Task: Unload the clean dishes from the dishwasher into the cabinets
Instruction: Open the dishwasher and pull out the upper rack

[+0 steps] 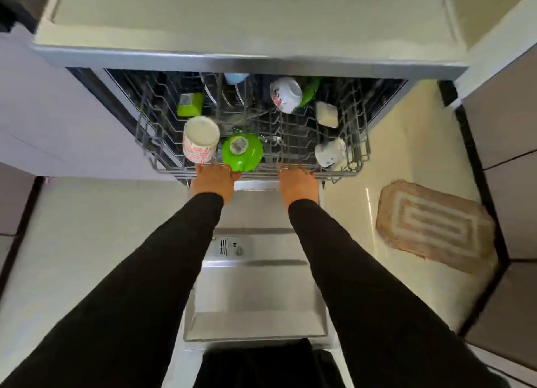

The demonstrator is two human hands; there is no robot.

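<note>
A grey wire dishwasher rack [353, 143] sticks out from under the counter. My left hand [213, 181] and my right hand [299, 184] both grip its front rail, fingers curled over the wire. Inside the rack, upside down, sit a white mug with pink print [200, 139], a green bowl [241, 152], a white cup [329, 152] at the front right, a white patterned bowl [285, 94], a small green cup [190, 105] and a pale square container [327, 114]. Plates [223, 92] stand on edge at the back.
The open dishwasher door [255, 286] lies flat below my arms, with its detergent dispenser [232, 246]. The counter [247, 24] overhangs the rack. A woven mat [433, 227] lies on the pale floor to the right, next to dark cabinet fronts [511, 143].
</note>
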